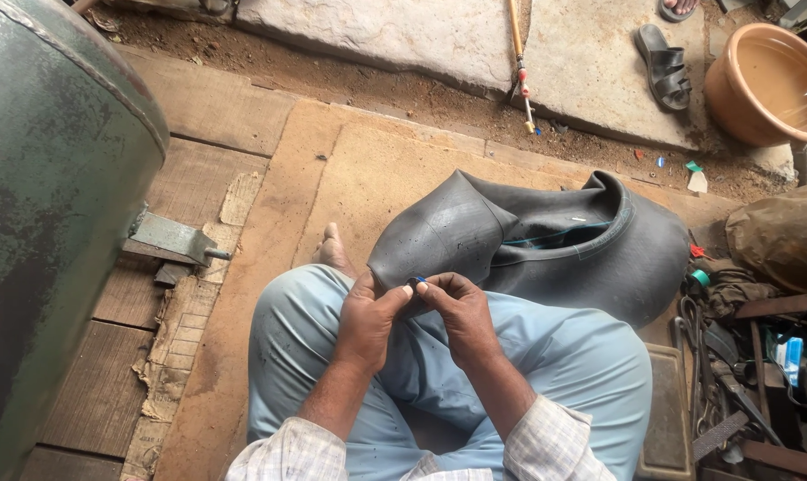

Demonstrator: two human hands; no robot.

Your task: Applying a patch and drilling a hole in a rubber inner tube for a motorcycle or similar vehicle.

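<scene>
Head view: we pinch a fold of the black rubber inner tube [546,240] between both hands, left hand [368,316] and right hand [461,312] fingers pressed on it; tube rests across our knees.

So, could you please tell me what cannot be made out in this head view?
- Small blue item: pinched between left hand and right hand; too small to identify.
- Inner tube: near edge hidden behind both hands.
- Green tank: cut off by the left edge.
- Orange basin: cut off by the right edge.
</scene>
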